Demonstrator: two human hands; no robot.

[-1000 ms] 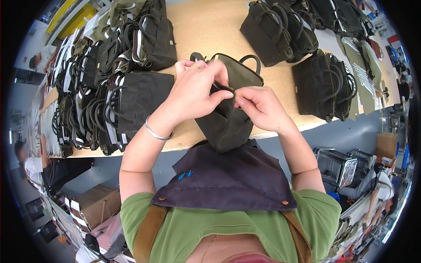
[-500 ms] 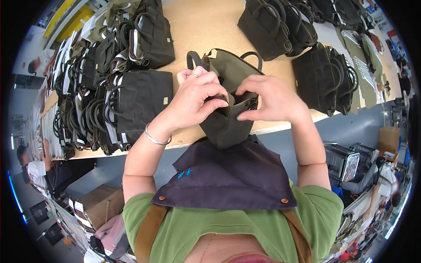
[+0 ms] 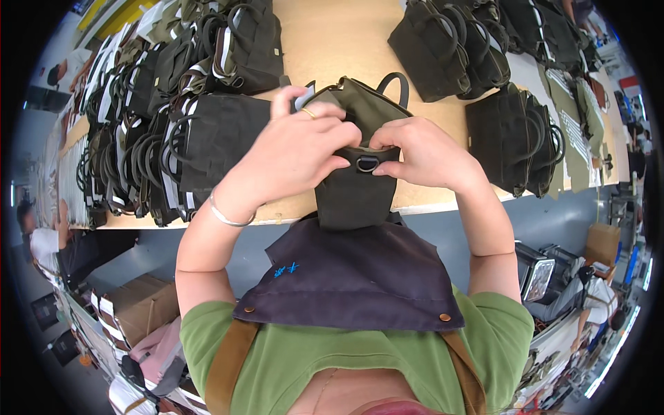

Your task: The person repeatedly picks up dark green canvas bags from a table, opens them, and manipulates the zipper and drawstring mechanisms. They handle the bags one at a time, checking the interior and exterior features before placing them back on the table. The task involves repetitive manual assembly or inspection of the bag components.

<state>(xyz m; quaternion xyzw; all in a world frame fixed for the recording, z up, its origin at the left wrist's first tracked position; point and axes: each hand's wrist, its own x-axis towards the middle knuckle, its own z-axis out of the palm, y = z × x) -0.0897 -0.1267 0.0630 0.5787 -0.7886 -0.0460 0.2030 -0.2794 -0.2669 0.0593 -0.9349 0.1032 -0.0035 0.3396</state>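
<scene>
A dark olive handbag [image 3: 355, 200] stands at the table's near edge, its mouth open towards me and its lighter olive lining showing. On its near end, just below the rim, sits a small metal D-ring [image 3: 367, 164] on a black tab. My right hand [image 3: 427, 155] pinches the rim right of the ring, fingers inside and thumb outside. At the rim's left corner, my left hand [image 3: 294, 149] has its thumb outside and index finger inside, closed on the edge. A small greyish piece [image 3: 304, 97] shows by its raised fingers; I cannot make out what it is. One handle [image 3: 395, 86] rises on the right.
Rows of similar dark bags [image 3: 225, 142] crowd the table's left side. More bags [image 3: 508, 131] stand on the right, beside olive pieces with white strips [image 3: 567, 124]. The pale wooden tabletop [image 3: 332, 41] runs between them. A cardboard box [image 3: 603, 243] and other people are farther off.
My left hand has shifted slightly and its fingers have spread. The bag's near end now faces me more squarely, with the D-ring in plain sight. My right hand has closed on the rim.
</scene>
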